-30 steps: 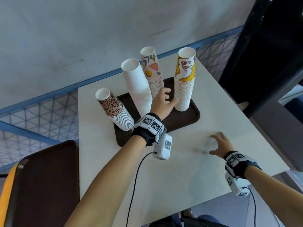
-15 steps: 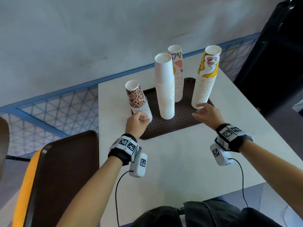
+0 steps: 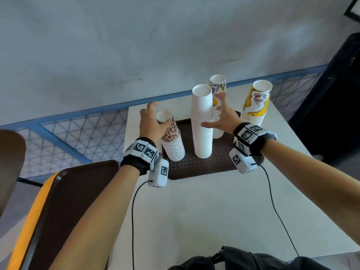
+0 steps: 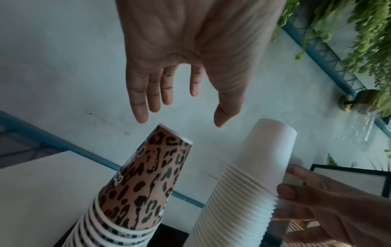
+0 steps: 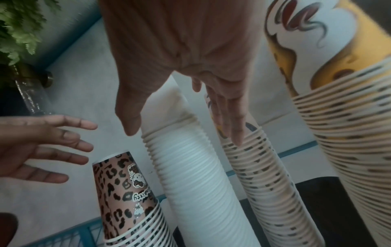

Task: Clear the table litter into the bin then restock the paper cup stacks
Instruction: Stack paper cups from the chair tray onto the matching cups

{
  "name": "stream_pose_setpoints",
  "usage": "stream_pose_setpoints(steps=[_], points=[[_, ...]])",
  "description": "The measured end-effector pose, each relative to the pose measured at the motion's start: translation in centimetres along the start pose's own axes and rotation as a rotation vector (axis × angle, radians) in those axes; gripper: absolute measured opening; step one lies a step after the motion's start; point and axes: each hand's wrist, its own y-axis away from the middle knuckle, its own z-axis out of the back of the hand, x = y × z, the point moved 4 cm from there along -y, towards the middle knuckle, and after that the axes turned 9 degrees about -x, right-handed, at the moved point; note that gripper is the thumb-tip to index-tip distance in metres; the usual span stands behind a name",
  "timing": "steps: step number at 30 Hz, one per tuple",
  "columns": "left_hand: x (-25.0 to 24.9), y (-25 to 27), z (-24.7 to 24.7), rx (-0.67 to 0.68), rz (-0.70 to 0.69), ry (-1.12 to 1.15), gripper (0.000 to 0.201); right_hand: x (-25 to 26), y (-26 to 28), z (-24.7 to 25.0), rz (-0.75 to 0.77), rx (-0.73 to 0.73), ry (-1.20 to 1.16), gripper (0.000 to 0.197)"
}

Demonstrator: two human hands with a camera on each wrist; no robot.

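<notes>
Four upturned paper cup stacks stand on a brown tray on the white table: leopard print, plain white, floral and yellow. My left hand hovers open just above the leopard stack's top cup, fingers straight, without touching it in the left wrist view. My right hand spans the white stack, thumb on its near side and straight fingers reaching between it and the floral stack.
A second brown tray lies on a yellow seat at lower left. A blue mesh railing runs behind the table below a grey wall. A dark unit stands at right. A black bag sits at the near edge.
My left hand rose from the leopard stack's base to its top. My right hand left the yellow stack's base and moved to the white stack. The head view shifted.
</notes>
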Motion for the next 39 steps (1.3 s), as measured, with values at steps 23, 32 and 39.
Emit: stream_pose_setpoints(steps=[23, 32, 39], points=[[3.3, -1.2, -4.3, 0.303, 0.103, -0.162, 0.061, 1.2, -6.5, -4.4, -0.047, 0.016, -0.123, 0.080], [3.8, 0.6, -4.0, 0.319, 0.022, -0.138, 0.059, 4.7, -10.5, -8.3, -0.066, 0.080, -0.182, 0.079], [4.5, 0.5, -4.3, 0.303, -0.001, -0.141, 0.059, 6.6, -13.1, -11.1, -0.038, 0.123, -0.218, 0.078]])
